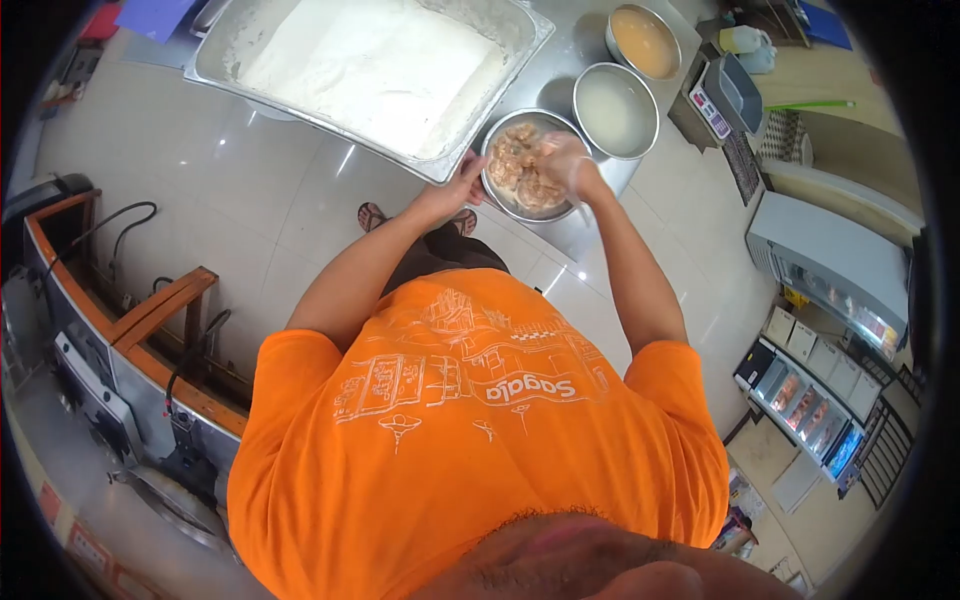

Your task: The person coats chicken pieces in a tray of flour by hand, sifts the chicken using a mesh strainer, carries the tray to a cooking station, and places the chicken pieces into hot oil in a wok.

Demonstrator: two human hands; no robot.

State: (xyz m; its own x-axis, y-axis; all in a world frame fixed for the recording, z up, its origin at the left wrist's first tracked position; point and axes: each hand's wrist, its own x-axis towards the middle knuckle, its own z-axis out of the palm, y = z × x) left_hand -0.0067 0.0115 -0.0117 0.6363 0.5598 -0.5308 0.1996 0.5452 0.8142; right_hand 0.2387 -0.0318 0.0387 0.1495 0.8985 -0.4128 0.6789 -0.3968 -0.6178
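A steel bowl (534, 214) of wet, pinkish-brown raw meat pieces (518, 165) sits at the corner of the metal table. At its left rim is my left hand (466, 184), fingers closed on the edge, close to the corner of the big tray. My right hand (566, 166) reaches into the right side of this bowl, over the meat; it is smeared by motion and seems to wear a thin clear glove. Whether its fingers hold a piece is not visible. A large metal tray (300, 118) of white flour-like powder (370, 70) stands to the left.
Beyond the meat bowl are a bowl of cloudy whitish liquid (614, 110) and a bowl of orange-brown liquid (645, 42) on the metal table (560, 48). A weighing scale (712, 110) stands to the right. Wood-trimmed equipment (150, 310) is at left, a glass-fronted display case (815, 400) at right.
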